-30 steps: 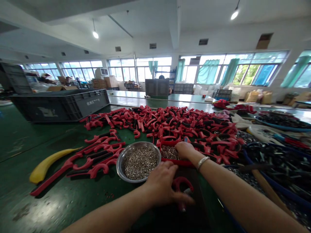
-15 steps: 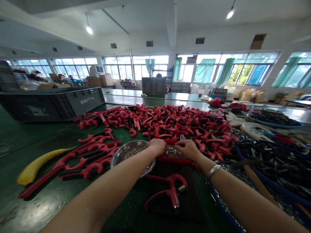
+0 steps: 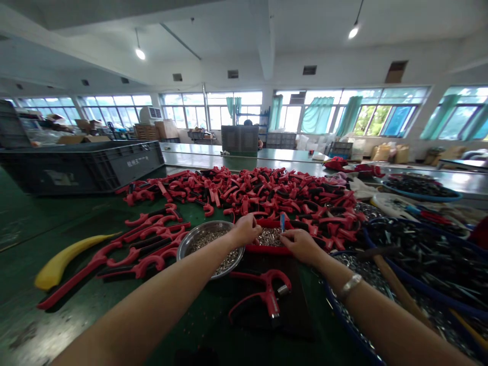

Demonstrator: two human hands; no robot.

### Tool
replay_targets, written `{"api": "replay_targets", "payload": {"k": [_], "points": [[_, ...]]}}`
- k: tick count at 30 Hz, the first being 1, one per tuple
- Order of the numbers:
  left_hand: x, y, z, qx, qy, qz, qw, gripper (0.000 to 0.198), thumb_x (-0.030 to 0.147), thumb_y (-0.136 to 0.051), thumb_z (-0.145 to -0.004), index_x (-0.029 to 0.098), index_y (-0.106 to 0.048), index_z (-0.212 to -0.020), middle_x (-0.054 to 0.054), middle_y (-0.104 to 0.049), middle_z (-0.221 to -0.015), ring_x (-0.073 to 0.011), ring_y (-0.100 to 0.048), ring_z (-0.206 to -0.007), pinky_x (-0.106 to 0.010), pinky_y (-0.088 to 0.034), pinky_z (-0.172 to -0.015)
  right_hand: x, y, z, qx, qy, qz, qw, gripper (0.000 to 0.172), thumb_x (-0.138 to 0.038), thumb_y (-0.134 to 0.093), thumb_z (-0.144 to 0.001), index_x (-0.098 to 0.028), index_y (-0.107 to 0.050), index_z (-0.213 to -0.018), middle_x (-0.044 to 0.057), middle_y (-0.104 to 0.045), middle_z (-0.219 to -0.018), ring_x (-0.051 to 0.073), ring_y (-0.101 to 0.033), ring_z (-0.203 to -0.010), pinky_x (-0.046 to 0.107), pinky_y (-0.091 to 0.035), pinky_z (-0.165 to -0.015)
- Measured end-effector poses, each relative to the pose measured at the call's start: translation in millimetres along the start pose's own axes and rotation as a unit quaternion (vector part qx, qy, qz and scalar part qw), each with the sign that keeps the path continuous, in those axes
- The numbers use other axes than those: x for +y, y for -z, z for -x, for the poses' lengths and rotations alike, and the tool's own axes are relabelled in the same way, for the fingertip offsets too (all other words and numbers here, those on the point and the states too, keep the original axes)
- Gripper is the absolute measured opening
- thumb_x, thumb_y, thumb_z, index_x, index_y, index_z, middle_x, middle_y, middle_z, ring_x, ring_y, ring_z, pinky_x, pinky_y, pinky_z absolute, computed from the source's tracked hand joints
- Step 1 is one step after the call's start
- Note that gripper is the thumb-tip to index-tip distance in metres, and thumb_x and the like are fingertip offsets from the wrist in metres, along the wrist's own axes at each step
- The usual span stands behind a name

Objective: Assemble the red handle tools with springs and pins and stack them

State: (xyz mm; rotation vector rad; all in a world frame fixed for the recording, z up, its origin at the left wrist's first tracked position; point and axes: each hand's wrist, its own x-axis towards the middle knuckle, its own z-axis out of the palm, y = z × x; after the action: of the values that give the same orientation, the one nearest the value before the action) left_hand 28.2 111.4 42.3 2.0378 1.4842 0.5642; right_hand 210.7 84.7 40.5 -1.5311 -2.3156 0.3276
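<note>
Both hands [image 3: 246, 230] [image 3: 303, 246] part-curled at red tray [image 3: 267, 249]

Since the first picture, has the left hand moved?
Yes: the left hand went forward relative to the round silver metal bowl, toward the red rectangular tray.

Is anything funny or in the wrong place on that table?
Yes, the yellow banana! It lies on the green table at the left, beside a row of red-and-black handles. Food looks odd next to parts like those.
</note>
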Motion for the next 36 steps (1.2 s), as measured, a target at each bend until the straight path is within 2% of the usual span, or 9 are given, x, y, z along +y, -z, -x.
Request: {"api": "replay_targets", "payload": {"k": [3,7,12,17,23,26,30,33,36], "points": [[6,-3.5,29,-0.033,-0.033,0.057,0.997,0.017,0.023,-0.033,-0.088,0.013,-0.044,-0.097,-0.004,-0.065,-0.078,-0.0072,-0.057,-0.047,-0.018,-0.044,-0.044,-10,6,32,-0.028,0.016,0.016,0.999,0.024,-0.021,-0.045,-0.086,-0.017,-0.067,-0.079,0.002,-0.068,-0.076,0.015,-0.061,-0.074,0.025,-0.044,-0.070],[7,-5.9,68,-0.086,-0.077,0.082,0.990,0.021,0.034,-0.046,-0.083,0.016,-0.054,-0.087,0.000,-0.065,-0.071,-0.0093,-0.057,-0.052,-0.018,-0.043,-0.047,-21,5,77,-0.046,-0.006,0.084,0.995,0.029,-0.012,-0.039,-0.084,-0.017,-0.067,-0.087,0.006,-0.068,-0.085,0.018,-0.060,-0.080,0.026,-0.042,-0.073],[7,-9.1,83,-0.093,-0.133,-0.062,0.985,0.025,0.043,-0.055,-0.077,0.021,-0.066,-0.082,0.000,-0.069,-0.079,-0.0134,-0.062,-0.072,-0.021,-0.043,-0.063,-29,-12,107,-0.078,-0.053,0.198,0.976,0.030,0.002,-0.040,-0.074,-0.011,-0.067,-0.076,0.016,-0.063,-0.078,0.024,-0.059,-0.074,0.033,-0.042,-0.068],[16,-13.7,78,-0.079,-0.132,-0.158,0.975,0.018,0.036,-0.058,-0.075,0.024,-0.068,-0.083,-0.001,-0.069,-0.083,-0.0183,-0.061,-0.080,-0.025,-0.042,-0.069,-30,-21,111,-0.085,-0.055,0.211,0.972,0.034,0.003,-0.036,-0.076,-0.011,-0.065,-0.087,0.016,-0.062,-0.085,0.025,-0.059,-0.079,0.034,-0.043,-0.070],[29,-13.5,71,-0.084,-0.144,-0.235,0.958,0.013,0.031,-0.062,-0.068,0.025,-0.069,-0.078,-0.001,-0.069,-0.080,-0.0203,-0.062,-0.080,-0.026,-0.044,-0.067,-24,-19,106,-0.080,-0.051,0.170,0.981,0.044,0.006,-0.034,-0.073,-0.015,-0.061,-0.101,0.010,-0.063,-0.090,0.020,-0.059,-0.086,0.027,-0.043,-0.075],[36,-16.3,71,-0.071,-0.161,-0.261,0.949,0.016,0.028,-0.062,-0.068,0.024,-0.068,-0.083,-0.002,-0.068,-0.079,-0.0215,-0.062,-0.078,-0.027,-0.045,-0.066,-21,-19,105,-0.076,-0.049,0.156,0.984,0.045,0.005,-0.034,-0.072,-0.014,-0.060,-0.104,0.011,-0.063,-0.092,0.020,-0.059,-0.088,0.029,-0.043,-0.076],[38,-25.0,83,-0.049,-0.186,-0.287,0.938,0.017,0.024,-0.057,-0.075,0.019,-0.063,-0.090,-0.006,-0.066,-0.086,-0.0235,-0.061,-0.081,-0.031,-0.045,-0.068,-17,-20,111,-0.075,-0.047,0.138,0.987,0.041,0.002,-0.036,-0.074,-0.012,-0.060,-0.105,0.011,-0.064,-0.091,0.019,-0.060,-0.087,0.027,-0.044,-0.077],[31,-31.0,95,-0.027,-0.214,-0.309,0.926,0.015,0.023,-0.052,-0.081,0.018,-0.060,-0.093,-0.006,-0.065,-0.085,-0.0211,-0.060,-0.080,-0.028,-0.045,-0.068,-16,-21,115,-0.069,-0.043,0.137,0.987,0.036,-0.004,-0.036,-0.080,-0.014,-0.059,-0.106,0.010,-0.063,-0.092,0.018,-0.061,-0.084,0.026,-0.044,-0.075],[22,-35.2,105,-0.010,-0.240,-0.340,0.909,0.019,0.019,-0.047,-0.084,0.019,-0.057,-0.099,-0.004,-0.065,-0.085,-0.0193,-0.059,-0.078,-0.026,-0.044,-0.065,-16,-20,114,-0.066,-0.035,0.154,0.985,0.029,-0.009,-0.037,-0.084,-0.017,-0.062,-0.095,0.008,-0.063,-0.087,0.017,-0.060,-0.081,0.025,-0.044,-0.071]]}}
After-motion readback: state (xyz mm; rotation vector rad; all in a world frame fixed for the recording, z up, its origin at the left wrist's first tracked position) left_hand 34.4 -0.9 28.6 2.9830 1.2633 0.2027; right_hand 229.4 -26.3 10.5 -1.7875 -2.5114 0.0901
